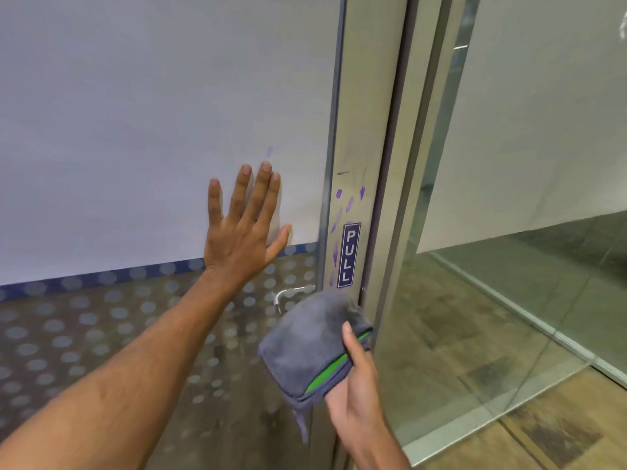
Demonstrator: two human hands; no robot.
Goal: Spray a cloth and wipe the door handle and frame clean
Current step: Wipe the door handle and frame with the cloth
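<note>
**A:** At a glass door, our left hand (242,228) lies flat and spread on the frosted panel (135,113), holding nothing. Our right hand (356,385) pinches a folded grey cloth (305,347) with a green edge, raised just below the PULL sign (348,255).

**B:** And the door handle (288,296)?

**A:** It sits just left of the cloth, partly hidden behind it. Purple marks (342,205) streak the door frame (359,130) above the sign.

**B:** What could go wrong?

**A:** We judge the marks may smear across the metal if the cloth is too dry; we cannot tell whether it is damp. Our bare palm may leave prints on the panel, and leaning there could swing the door away from the wipe.
</note>
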